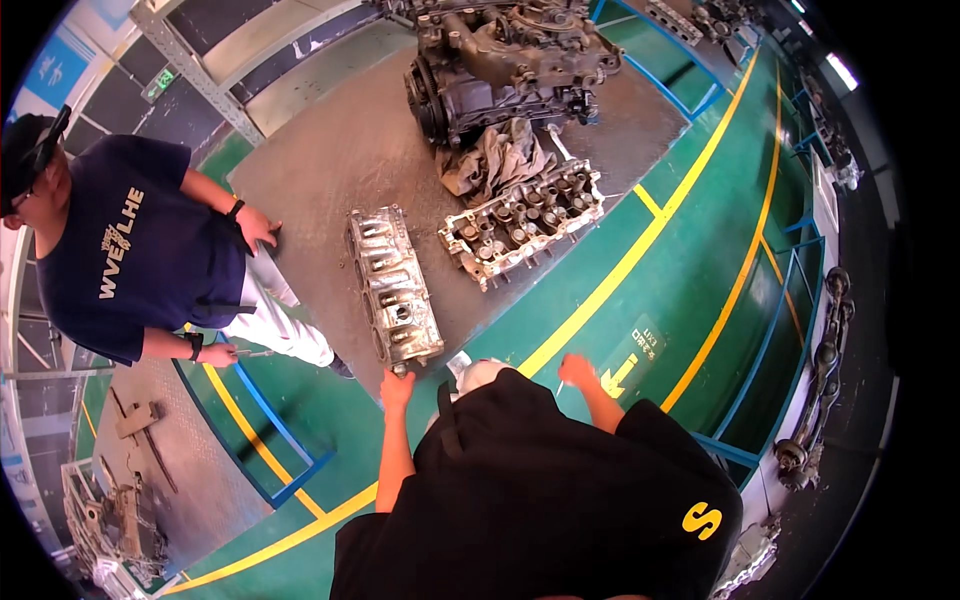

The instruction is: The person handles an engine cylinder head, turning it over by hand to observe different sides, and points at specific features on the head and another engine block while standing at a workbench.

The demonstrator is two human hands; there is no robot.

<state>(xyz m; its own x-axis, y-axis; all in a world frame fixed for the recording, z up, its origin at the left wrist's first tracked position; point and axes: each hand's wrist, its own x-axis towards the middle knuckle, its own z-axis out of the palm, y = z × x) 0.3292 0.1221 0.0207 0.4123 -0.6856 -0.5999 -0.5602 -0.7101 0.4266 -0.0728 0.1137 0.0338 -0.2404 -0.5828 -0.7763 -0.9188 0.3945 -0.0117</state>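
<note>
My left hand [397,388] grips the near end of a long silver cast engine part [394,285] lying at the edge of the metal platform [310,170]. My right hand [580,372] is out to the right, away from the platform, with its fingers closed on something small and thin that I cannot make out. Beyond the silver part, to the right, lies a cylinder head [520,222] with its valve side up. Behind that sit a crumpled grey cloth [490,160] and a large dark engine [500,70].
A co-worker [120,240] in navy stands at the left, a thin metal tool in one hand. Another platform [170,430] with metal parts is at lower left. Blue railings [730,410] and long axle-like parts [830,360] are at right, beside the green, yellow-lined floor [600,320].
</note>
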